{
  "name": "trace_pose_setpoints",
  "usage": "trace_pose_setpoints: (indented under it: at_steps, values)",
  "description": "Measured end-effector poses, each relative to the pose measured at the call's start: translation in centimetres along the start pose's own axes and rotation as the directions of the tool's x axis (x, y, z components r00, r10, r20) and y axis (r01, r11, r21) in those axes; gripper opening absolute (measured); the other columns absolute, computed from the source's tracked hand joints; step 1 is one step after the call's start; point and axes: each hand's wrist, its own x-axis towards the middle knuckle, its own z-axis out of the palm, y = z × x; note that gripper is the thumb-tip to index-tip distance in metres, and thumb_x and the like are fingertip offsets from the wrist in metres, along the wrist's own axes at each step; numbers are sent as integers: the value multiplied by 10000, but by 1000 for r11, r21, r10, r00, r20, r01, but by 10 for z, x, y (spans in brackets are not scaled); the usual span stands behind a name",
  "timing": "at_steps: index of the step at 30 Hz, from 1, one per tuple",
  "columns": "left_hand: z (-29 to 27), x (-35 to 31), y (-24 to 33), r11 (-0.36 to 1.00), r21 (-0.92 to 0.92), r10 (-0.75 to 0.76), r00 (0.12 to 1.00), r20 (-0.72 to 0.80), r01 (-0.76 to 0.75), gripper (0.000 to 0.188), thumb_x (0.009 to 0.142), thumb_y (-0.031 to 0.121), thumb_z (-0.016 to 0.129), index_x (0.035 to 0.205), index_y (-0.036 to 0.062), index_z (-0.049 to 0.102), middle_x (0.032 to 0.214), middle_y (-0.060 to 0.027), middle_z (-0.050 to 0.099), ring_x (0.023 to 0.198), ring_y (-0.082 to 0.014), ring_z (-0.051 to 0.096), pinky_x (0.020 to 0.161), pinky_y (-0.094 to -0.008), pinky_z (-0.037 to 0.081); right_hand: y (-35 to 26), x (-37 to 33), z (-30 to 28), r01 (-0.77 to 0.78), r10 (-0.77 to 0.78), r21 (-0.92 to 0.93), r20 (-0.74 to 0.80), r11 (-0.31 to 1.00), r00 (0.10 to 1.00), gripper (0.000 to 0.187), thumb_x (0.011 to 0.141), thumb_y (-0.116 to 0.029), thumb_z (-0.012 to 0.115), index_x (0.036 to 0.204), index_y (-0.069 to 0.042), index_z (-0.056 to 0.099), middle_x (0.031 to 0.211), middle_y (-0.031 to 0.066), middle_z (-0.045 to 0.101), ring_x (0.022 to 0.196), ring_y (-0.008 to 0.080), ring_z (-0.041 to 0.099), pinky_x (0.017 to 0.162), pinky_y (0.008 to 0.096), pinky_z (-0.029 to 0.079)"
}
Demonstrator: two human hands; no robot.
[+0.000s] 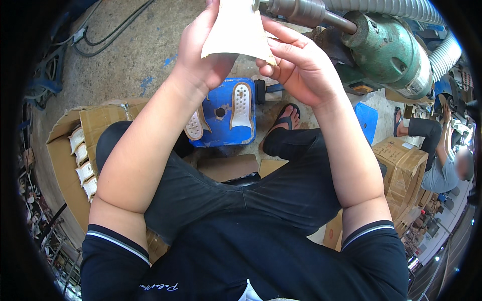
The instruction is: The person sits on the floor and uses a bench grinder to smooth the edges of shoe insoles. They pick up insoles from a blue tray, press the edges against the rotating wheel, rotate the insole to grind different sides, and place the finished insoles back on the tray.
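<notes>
A white, smooth, curved piece [233, 32], flaring to a wide concave end with a rough yellowish edge, is up at the top of the view, its far end cut off. My left hand [193, 57] is wrapped round its left side, with some fingers hidden behind it. At the lower right corner, my right hand [304, 65] pinches the edge between bent fingers. The metal spindle [301, 11] of a machine reaches the piece's upper right; whether they touch I cannot tell. Below, two sole-shaped pieces with dotted white faces [242, 103] lie on a blue stool [218, 133].
A green motor [384, 55] stands at upper right beside a grey ribbed hose [391, 6]. An open cardboard box [65, 165] at left holds several white pieces. Another carton [399, 155] stands at right, near a seated person [439, 173]. Dark cables [113, 37] cross the floor.
</notes>
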Motion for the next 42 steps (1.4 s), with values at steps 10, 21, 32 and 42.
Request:
trace_pose_setpoints:
  at_steps: [10,21,32,42]
  values:
    - [-7,26,7,995,83,64,998,-13,-63,511,1109,500,416,1246,57,629,1032,-135,710,889,-316,721,689,-487,608,10,18,-12,27,-18,154,-62,988,998,489,1076,-101,567,1542,5,462,1204,130,680,1011,206,702,882,325,617]
    - [-35,48,18,989,138,46,999,-22,-43,381,1083,422,490,1085,77,651,978,-98,712,861,-281,715,738,-413,602,23,44,-11,65,-24,249,-166,966,986,355,1069,-76,566,1419,-15,565,1263,149,674,1125,261,700,991,412,603]
    - [-20,13,7,996,84,27,998,52,-31,334,1103,357,492,1130,63,650,986,-120,708,884,-272,719,795,-429,616,16,13,2,23,-9,203,-69,979,998,458,1029,-86,662,1465,-8,547,1282,156,689,1116,247,720,984,372,624]
    - [-10,17,4,994,89,62,998,21,-64,346,1110,366,489,1165,63,645,992,-111,708,894,-262,715,801,-423,612,13,12,0,23,-10,211,-65,977,998,463,1022,-81,674,1466,-31,555,1283,143,693,1125,245,722,968,373,632]
